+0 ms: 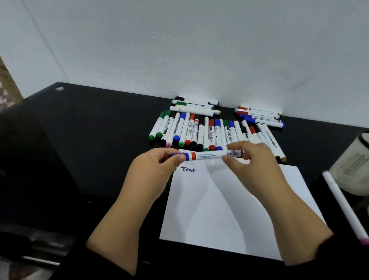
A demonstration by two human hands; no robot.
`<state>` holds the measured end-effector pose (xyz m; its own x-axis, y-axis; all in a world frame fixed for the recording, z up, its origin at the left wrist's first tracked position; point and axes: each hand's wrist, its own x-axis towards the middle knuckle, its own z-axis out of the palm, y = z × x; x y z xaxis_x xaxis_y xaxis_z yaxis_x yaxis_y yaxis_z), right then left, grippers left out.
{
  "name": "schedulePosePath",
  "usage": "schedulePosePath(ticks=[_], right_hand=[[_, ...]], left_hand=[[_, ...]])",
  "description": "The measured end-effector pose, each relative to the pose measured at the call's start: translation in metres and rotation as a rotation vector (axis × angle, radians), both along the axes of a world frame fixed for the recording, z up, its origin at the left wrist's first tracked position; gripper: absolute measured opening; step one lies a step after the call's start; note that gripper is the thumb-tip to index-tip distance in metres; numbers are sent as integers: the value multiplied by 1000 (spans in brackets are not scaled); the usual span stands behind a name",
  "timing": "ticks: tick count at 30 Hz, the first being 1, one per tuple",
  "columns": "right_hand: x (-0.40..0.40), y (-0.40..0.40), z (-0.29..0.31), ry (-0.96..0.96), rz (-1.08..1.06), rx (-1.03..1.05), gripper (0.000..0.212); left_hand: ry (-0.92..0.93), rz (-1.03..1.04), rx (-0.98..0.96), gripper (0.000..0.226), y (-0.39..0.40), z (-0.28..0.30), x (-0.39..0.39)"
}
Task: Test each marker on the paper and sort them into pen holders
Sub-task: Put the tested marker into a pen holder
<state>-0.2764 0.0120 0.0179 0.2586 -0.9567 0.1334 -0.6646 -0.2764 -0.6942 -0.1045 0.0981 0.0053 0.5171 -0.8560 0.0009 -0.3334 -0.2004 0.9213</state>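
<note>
Both hands' grips clamp one marker (208, 155); pen holder (362, 161) contents seemingly red-tipped

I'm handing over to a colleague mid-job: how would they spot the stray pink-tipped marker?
Start at the white paper on the black table. Right of it, by the beige pen holder, lies the pink-tipped marker. Unlike the marker row behind the paper, it lies alone, slanting, slim and white.

The word "Test" is handwritten in dark blue ink near the top left of a white sheet of paper (229, 208). Printed labels on the markers (210, 133) beyond it are too small and blurred to read.
</note>
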Motion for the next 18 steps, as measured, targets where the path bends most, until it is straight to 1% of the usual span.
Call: schedulePosePath(ticks=[2, 5, 7, 10, 12, 14, 16, 18], right_hand=[[-2, 8, 1, 145, 86, -171, 30], [-5, 20, 5, 266, 216, -343, 30], [-11, 24, 12, 380, 202, -393, 29], [-30, 22, 24, 474, 98, -366, 23], [-49, 18, 33, 460, -6, -333, 18], [-71, 13, 41, 394, -125, -286, 14], [-92, 9, 48, 261, -225, -219, 9], [-114, 5, 53, 114, -307, -202, 10]], left_hand=[[4, -23, -5, 5, 3, 6, -8], [20, -69, -16, 4, 5, 15, -26], [7, -111, -27, 15, 2, 20, -40], [-22, -217, -77, 27, -6, 30, -64], [-61, -291, -90, 34, -14, 36, -80], [-126, -349, -37, 42, -27, 34, -94], [-208, -409, 49, 46, -41, 24, -106], [-317, -474, 125, 51, -56, 11, -118]])
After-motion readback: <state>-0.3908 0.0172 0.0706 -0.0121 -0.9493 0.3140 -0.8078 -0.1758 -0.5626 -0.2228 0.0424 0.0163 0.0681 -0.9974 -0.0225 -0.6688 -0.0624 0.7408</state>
